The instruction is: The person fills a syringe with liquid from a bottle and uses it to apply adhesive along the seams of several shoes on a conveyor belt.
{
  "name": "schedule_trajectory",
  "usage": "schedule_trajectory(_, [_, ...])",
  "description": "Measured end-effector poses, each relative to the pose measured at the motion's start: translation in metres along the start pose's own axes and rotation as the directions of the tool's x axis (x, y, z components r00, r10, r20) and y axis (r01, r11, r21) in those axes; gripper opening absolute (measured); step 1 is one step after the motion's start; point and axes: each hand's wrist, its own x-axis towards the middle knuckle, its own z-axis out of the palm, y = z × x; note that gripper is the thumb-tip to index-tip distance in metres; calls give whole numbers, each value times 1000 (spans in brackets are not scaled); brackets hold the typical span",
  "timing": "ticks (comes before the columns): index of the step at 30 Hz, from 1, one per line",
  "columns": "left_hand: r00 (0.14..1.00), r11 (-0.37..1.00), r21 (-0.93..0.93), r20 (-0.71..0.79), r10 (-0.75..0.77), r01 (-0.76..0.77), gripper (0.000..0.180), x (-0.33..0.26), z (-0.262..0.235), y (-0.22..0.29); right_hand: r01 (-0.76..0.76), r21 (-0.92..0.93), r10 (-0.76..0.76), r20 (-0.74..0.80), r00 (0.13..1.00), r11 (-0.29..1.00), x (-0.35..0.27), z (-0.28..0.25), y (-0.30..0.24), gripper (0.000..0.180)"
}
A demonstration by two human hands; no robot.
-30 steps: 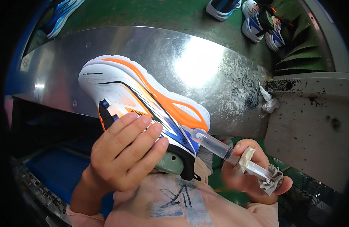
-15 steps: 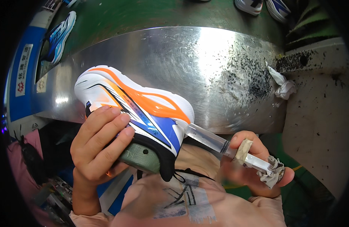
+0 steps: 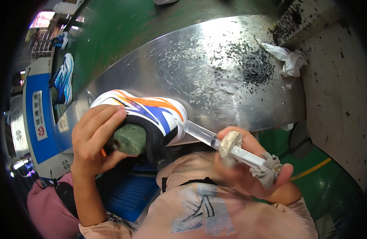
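Observation:
My left hand (image 3: 96, 137) is closed around a white, orange and blue running shoe (image 3: 153, 111), with a green shoe last (image 3: 131, 139) filling its black collar. The shoe's heel points right, its toe left. In my right hand (image 3: 247, 171) is a clear plastic syringe (image 3: 201, 133), its finger flange and plunger end wrapped in pale, crumpled tape. My thumb is at the plunger's end and my fingers are round the barrel. The syringe tip meets the shoe's heel, near the seam between the upper and the midsole; whether liquid comes out cannot be seen.
A metal worktop (image 3: 171, 59) with dark specks lies beyond the shoe. A crumpled white cloth (image 3: 289, 59) rests at its right end, by a stained pale panel (image 3: 334, 87). Past the worktop runs a green surface (image 3: 123, 32), with a blue shoe (image 3: 64, 79) at the left.
The shoe has tilted, showing more of the last and collar and less of the sole. The syringe and my right hand have shifted left and slightly up. The view has swung too.

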Motion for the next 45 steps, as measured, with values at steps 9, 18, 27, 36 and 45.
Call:
schedule_trajectory(9, [997,998,64,82,-10,5,62,27,-1,18,145,25,-145,14,989,989,-3,-7,4,130])
schedule_trajectory(18, [850,845,-94,24,-527,526,47,48,6,66,200,43,-197,-66,978,979,-15,10,-1,130])
schedule_trajectory(27, [730,723,-145,-7,-683,675,38,64,6,74,381,-54,-382,7,924,923,-15,35,38,120])
schedule_trajectory(36, [743,728,-240,-34,-668,643,31,57,6,60,374,-300,-389,12,921,878,-20,51,70,116])
schedule_trajectory(45, [913,946,-254,-303,-273,199,45,10,23,62,302,382,-260,-160,952,873,13,2,20,89])
